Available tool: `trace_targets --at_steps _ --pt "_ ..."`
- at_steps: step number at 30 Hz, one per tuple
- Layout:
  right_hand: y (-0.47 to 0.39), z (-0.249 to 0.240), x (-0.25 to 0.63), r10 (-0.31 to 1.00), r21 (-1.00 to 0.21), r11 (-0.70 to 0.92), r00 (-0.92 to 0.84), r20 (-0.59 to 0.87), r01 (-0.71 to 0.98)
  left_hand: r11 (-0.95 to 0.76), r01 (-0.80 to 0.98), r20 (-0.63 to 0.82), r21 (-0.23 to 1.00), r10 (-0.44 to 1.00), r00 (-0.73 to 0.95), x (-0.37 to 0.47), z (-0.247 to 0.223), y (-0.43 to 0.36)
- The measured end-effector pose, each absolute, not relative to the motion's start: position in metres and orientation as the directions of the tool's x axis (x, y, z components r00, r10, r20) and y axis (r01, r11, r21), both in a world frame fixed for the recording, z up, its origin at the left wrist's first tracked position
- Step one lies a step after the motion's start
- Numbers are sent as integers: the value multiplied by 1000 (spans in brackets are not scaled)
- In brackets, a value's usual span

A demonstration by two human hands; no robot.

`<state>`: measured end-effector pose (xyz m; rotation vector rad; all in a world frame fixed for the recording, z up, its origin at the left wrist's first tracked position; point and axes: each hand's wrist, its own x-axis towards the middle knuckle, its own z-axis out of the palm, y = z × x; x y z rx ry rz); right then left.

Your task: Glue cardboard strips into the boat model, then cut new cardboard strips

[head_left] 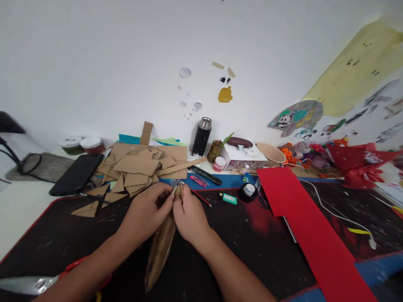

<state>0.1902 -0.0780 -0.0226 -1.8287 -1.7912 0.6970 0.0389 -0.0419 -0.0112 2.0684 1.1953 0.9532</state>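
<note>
- Left hand (pixel 146 209): fingers curled nearly closed, thumb and fingertips pinching the far end of a folded cardboard strip (pixel 161 247); exactly what the fingertips cover is hidden.
- Right hand (pixel 190 216): closed on the same end, thumb beside the left thumb.
- The strip: above the dark mat (pixel 239 251), near centre; its pointed end slants toward the near left.
- Near left: scissors (pixel 28 285), partly behind the left forearm.
- Far left: piled cardboard scraps (pixel 135 165); a black flask (pixel 202 138) stands to their right.
- Right: a long red sheet (pixel 311 226); a white cable (pixel 333 214) lies beyond it.
</note>
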Motion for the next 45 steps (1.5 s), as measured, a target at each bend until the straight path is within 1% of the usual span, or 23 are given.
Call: trace_targets --at_steps 4,9,13,18,20,24,28,35,38,45 --pt "-80 -21 189 1000 -676 -12 5 -13 737 -411 484 256 772 899 354 36 -10 -40" --pt "-84 -15 186 998 -643 16 -47 -31 766 -372 481 251 794 921 299 32 -10 -38" --pt "-84 -13 187 999 -626 9 -36 -31 780 -326 454 231 829 940 252 32 -12 -38" --pt "-84 -11 187 998 -621 10 -42 -36 784 -286 404 194 869 948 254 32 -11 -37" --pt "-84 -10 187 998 -614 14 -52 -44 789 -309 436 216 845 944 250 32 -10 -37" --pt "-85 -9 187 996 -611 25 -72 -52 791 -377 544 278 749 925 258 31 -12 -38" --pt "-84 -10 187 996 -639 52 -83 -19 768 -388 581 299 715 922 247 32 -14 -38" --pt "-86 -11 186 998 -727 64 -65 27 683 -308 546 222 779 950 218 32 -8 -34" --pt "-88 -11 186 996 -759 79 -76 39 646 -304 555 218 775 952 216 31 -4 -31" --pt "-90 -6 186 995 -814 98 -83 61 572 -277 499 196 821 958 210 26 -1 -27"
